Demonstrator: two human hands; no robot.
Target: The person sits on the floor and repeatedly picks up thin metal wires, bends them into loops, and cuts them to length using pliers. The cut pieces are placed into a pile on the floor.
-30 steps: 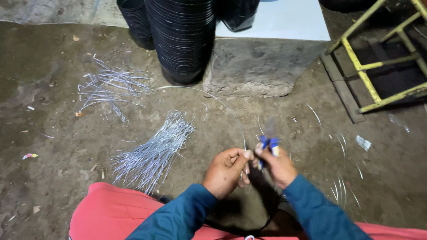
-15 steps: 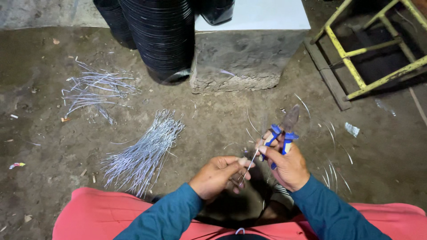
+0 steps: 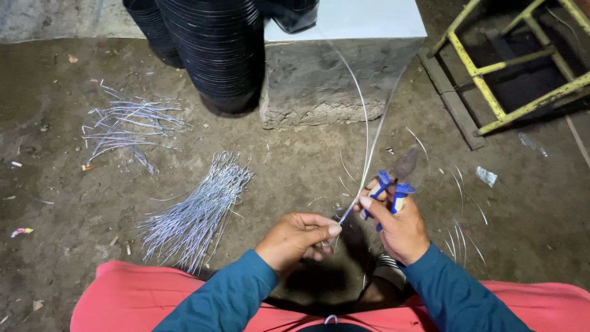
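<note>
The left hand [image 3: 295,238] pinches the near end of a long wire [image 3: 367,132] between thumb and curled fingers, low in front of the person's lap. The right hand [image 3: 396,224] is closed around the blue handles of a pair of pliers [image 3: 393,184], the forefinger stretched out to touch the wire just beside the left thumb; the pliers' head is blurred, so whether it is open cannot be told. From the hands the wire rises in a tall, narrow loop toward the concrete block [image 3: 335,80]. On the dirt floor [image 3: 74,215] to the left lies a bundle of cut wire pieces [image 3: 196,212], with a looser pile [image 3: 132,126] beyond it. Stacked black pots [image 3: 218,49] stand beside the block, and a yellow metal frame [image 3: 510,67] sits at the right.
</note>
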